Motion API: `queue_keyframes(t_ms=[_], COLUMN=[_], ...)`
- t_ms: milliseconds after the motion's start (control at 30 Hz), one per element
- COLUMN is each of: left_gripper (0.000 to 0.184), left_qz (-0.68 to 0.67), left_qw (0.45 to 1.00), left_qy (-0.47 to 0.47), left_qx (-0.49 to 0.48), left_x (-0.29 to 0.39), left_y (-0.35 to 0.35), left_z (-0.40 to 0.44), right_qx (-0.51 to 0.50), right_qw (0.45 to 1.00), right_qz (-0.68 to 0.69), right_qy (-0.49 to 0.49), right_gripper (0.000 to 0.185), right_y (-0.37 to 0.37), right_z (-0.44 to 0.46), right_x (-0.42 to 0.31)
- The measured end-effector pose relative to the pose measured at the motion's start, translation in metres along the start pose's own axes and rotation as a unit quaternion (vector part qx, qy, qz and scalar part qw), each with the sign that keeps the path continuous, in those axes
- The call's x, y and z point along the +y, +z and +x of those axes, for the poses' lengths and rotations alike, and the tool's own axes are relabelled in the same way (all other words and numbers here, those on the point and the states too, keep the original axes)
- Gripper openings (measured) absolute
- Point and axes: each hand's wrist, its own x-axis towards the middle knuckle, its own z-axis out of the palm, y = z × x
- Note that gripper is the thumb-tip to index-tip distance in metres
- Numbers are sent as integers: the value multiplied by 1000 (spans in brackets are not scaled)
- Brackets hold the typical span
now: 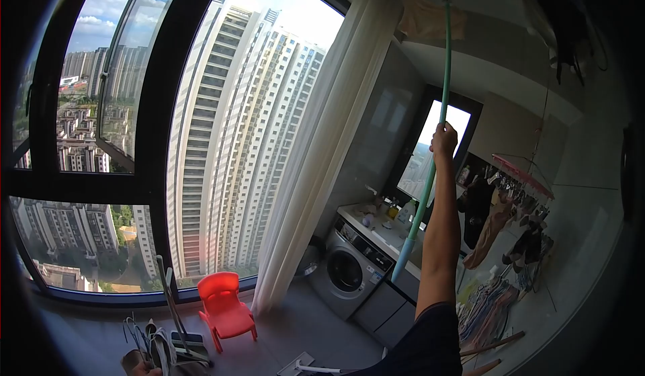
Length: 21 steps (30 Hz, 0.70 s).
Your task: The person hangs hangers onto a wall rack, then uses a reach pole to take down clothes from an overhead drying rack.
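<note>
My right hand (443, 139), raised on an outstretched arm, is closed around a long green pole (424, 198). The pole has a light blue lower end, and its top reaches the upper edge of the view beside a hanging peach cloth (430, 18). At the bottom left edge, my left hand (146, 370) shows only in part, closed on a bunch of hangers (158, 346) with pale and dark parts. What hangs from them is hard to make out.
A red chair (227, 307) stands by the tall windows and a long pale curtain (329, 134). Behind it are a washing machine (345, 270) and a counter with bottles. On the right hang a pink rack (523, 174) with small garments and many hangers (487, 312).
</note>
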Motion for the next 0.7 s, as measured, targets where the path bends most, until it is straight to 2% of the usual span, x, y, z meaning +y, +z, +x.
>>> queue_keyframes(t_ms=[100, 200, 267, 300, 500, 600, 700], left_gripper=[26, 28, 31, 32, 35, 32, 28], left_qz=[53, 253, 58, -43, -84, -66, -103], left_qw=[993, 935, 997, 997, 996, 997, 994], left_qy=[102, 246, 44, -58, -24, 44, -41], left_qx=[0, 19, 7, 1, 19, 3, 15], left_x=[14, -37, -51, -48, -18, -19, -38], left_y=[3, -13, -9, -4, 14, 17, 16], left_z=[-10, 12, 6, 0, -22, -27, -25], right_qx=[6, 3, -6, -10, -16, -9, -1], right_qw=[1000, 1000, 1000, 1000, 1000, 999, 999], right_qz=[-1, 6, 10, 13, 18, 35, 32], right_qy=[4, 6, 0, -3, 19, 24, 14], right_gripper=[30, 31, 31, 31, 33, 36, 37], right_y=[1, 1, 2, 3, 7, 10, 12], right_z=[10, 16, 18, 20, 37, 41, 42], right_x=[-1, 0, 1, 1, 0, -2, -9])
